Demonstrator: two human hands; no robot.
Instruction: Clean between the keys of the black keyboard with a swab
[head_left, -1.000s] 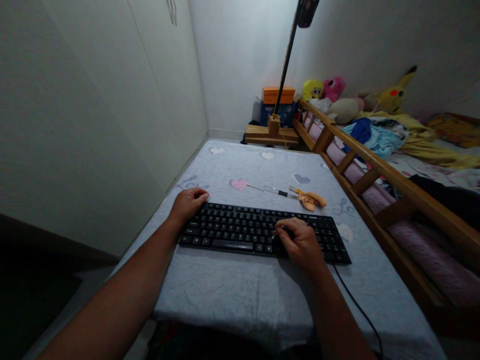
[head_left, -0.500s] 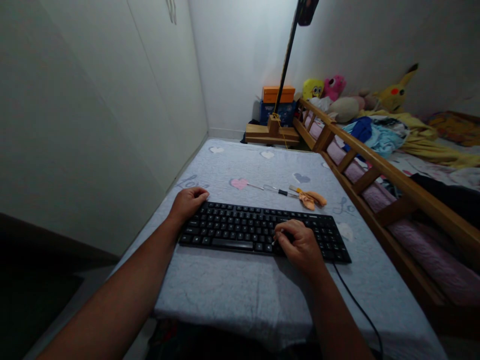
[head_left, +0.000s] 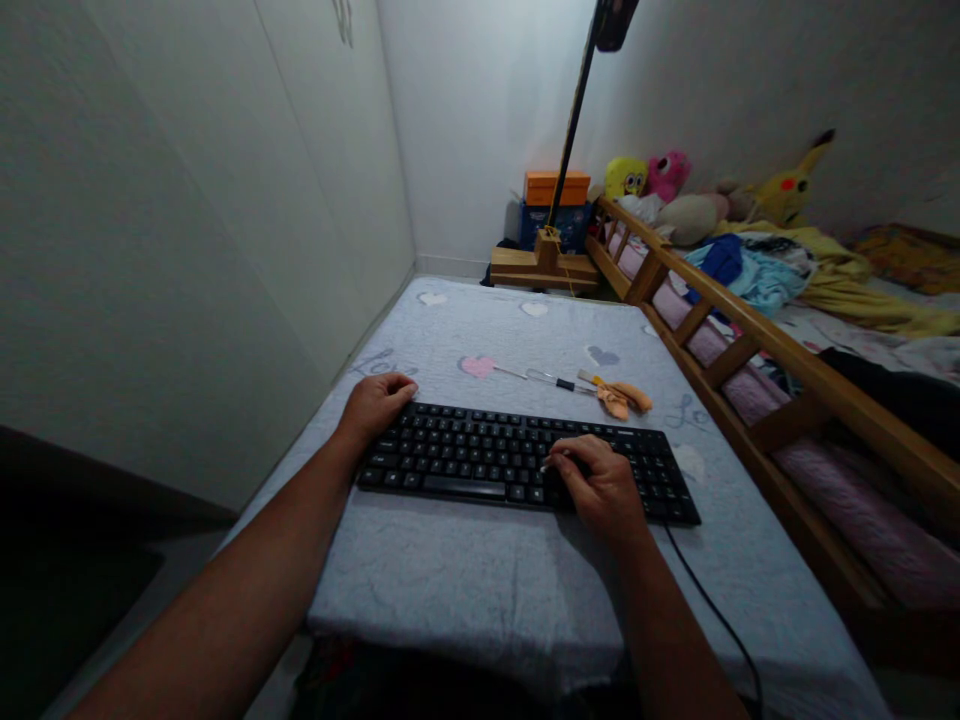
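A black keyboard (head_left: 465, 455) lies across the cloth-covered table, its cable running off toward the front right. My left hand (head_left: 377, 405) rests at the keyboard's upper left corner, fingers closed around its edge. Over the right part of the keys, my right hand (head_left: 596, 480) pinches a small white-tipped stick (head_left: 547, 463), with the tip down at the keys. Most of the stick is hidden by the fingers. Beyond the keyboard lie a thin white stick (head_left: 510, 372), a tool with a black grip (head_left: 565, 384), a small brush (head_left: 591, 377) and an orange cloth (head_left: 625, 397).
The table's patterned cloth (head_left: 450, 570) reaches the front edge. A wooden bed rail (head_left: 750, 320) runs along the right, with plush toys and bedding behind it. A white cabinet (head_left: 225, 200) stands at left. A lamp stand (head_left: 546, 252) and boxes (head_left: 556, 188) are at the back.
My right hand has shifted slightly up and left, carrying the stick's tip a little farther up the keys. My left hand has barely moved.
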